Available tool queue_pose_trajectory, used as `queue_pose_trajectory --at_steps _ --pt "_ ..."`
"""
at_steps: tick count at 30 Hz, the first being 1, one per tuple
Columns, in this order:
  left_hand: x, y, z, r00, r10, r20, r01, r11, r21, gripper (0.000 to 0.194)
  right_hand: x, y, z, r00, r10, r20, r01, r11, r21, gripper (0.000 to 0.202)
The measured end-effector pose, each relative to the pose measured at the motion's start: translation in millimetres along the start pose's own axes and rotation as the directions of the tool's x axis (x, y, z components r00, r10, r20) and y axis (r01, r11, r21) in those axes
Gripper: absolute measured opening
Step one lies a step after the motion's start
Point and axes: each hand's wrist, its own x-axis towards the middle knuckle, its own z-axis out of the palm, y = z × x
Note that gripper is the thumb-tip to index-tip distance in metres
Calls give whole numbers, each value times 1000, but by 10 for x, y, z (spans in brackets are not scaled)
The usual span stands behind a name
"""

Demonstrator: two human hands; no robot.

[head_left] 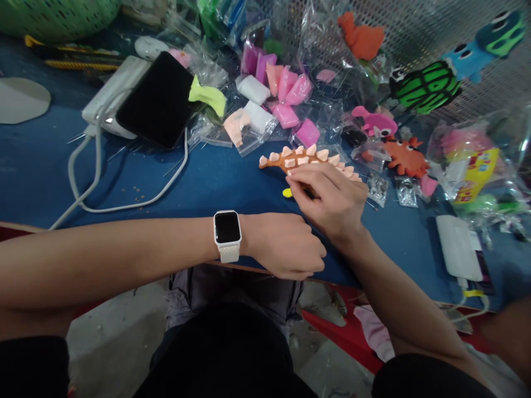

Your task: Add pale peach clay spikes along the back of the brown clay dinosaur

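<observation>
An orange-brown clay dinosaur (274, 161) with pale pink spikes lies on the blue table, partly hidden by my right hand (329, 200). The thumb and fingertips of that hand are pinched together at the figure's lower edge; whatever they hold, if anything, is hidden. Just left of the thumb, a small yellow piece (287, 193) shows. My left hand (286, 246) rests at the table's front edge, below the right one, with its fingers curled into a fist and their tips out of sight. A white watch (227, 228) is on the left wrist.
Behind lie bagged pink, white and purple clay pieces (286, 83). A black phone (160, 102) on a white power strip (118, 91) and a looping cable are at left. Clay animals, including an orange crab (406, 156), and a white power bank (458, 246) sit at right.
</observation>
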Motion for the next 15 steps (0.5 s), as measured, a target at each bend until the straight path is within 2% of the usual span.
queue_pose_trajectory --at_steps 11,14,15 --pt "-9 -14 35 1000 21 -19 -21 1000 12 30 62 -49 -21 1000 8 6 -8 1000 -12 17" --pt "-20 -43 37 997 53 -48 -52 998 21 31 103 -89 -209 996 29 -85 -17 990 140 16" --pt "-25 -51 33 997 58 -55 -57 998 24 30 109 -105 -310 992 79 -103 -55 975 216 12"
